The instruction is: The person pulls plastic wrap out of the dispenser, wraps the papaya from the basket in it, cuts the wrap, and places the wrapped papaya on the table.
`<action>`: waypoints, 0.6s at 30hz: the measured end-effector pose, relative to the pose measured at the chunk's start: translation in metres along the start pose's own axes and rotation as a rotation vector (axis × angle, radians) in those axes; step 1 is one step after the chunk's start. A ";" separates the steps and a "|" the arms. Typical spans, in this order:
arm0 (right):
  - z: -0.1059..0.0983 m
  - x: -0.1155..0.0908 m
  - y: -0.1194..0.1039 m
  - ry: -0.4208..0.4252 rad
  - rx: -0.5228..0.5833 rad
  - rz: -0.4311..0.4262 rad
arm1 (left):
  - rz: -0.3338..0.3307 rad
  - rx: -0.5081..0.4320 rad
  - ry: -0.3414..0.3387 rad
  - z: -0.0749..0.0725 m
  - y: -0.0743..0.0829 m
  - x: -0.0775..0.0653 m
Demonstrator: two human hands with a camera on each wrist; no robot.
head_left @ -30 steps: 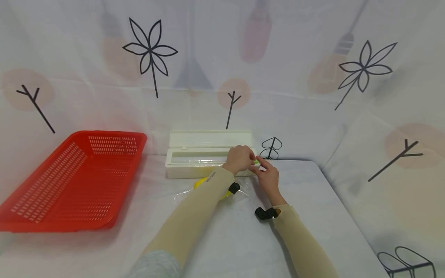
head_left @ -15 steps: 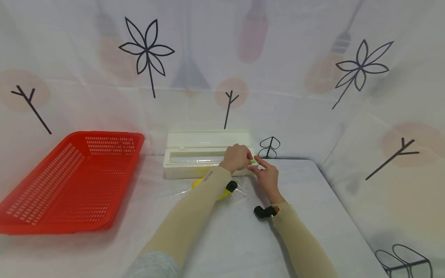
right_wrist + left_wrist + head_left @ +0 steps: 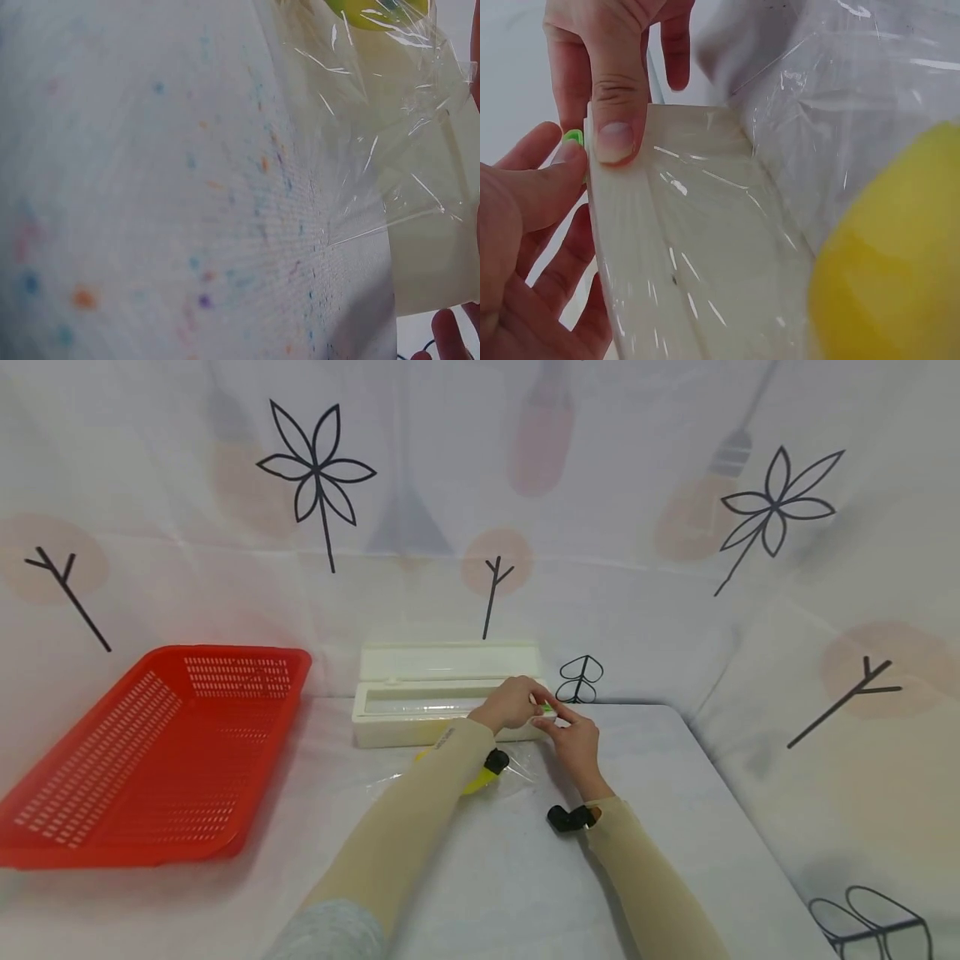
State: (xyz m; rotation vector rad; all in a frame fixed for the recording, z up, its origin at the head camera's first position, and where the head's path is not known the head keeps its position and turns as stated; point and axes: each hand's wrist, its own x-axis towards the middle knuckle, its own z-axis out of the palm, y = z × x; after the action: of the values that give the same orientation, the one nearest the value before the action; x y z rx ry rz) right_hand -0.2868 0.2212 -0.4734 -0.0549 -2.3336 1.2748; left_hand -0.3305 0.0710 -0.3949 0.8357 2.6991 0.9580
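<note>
A long cream cling film dispenser (image 3: 405,732) lies at the back of the table with its lid (image 3: 450,662) raised. At its right end, my left hand (image 3: 512,703) pinches a small green slide cutter (image 3: 574,136) between thumb and forefinger. My right hand (image 3: 577,745) grips the same end, its thumb pressing on the top edge in the left wrist view. Clear film (image 3: 832,105) stretches over the dispenser's front and spreads onto the table. Under the film is a smooth yellow thing (image 3: 900,262), partly hidden by my left sleeve in the head view.
A large red plastic basket (image 3: 172,760) stands to the left on the white-covered table (image 3: 525,877). A patterned cloth (image 3: 420,593) hangs close behind the dispenser, and another side of it runs along the table's right edge.
My left fingers have shifted slightly at the dispenser's right end, closer to the right fingertips. The right hand stays in place, and the head view has drifted a little.
</note>
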 end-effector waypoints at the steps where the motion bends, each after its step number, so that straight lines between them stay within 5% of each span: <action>1: 0.000 0.000 0.000 0.001 0.003 0.001 | 0.002 -0.001 -0.006 0.000 0.000 0.000; 18: -0.001 0.002 0.000 -0.029 0.043 0.078 | 0.018 0.041 -0.120 -0.012 -0.004 0.007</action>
State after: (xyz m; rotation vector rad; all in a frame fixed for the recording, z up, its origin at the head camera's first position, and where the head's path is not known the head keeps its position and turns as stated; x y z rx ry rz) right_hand -0.2879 0.2223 -0.4726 -0.1152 -2.3479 1.3721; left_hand -0.3418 0.0655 -0.3876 0.8970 2.6211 0.8309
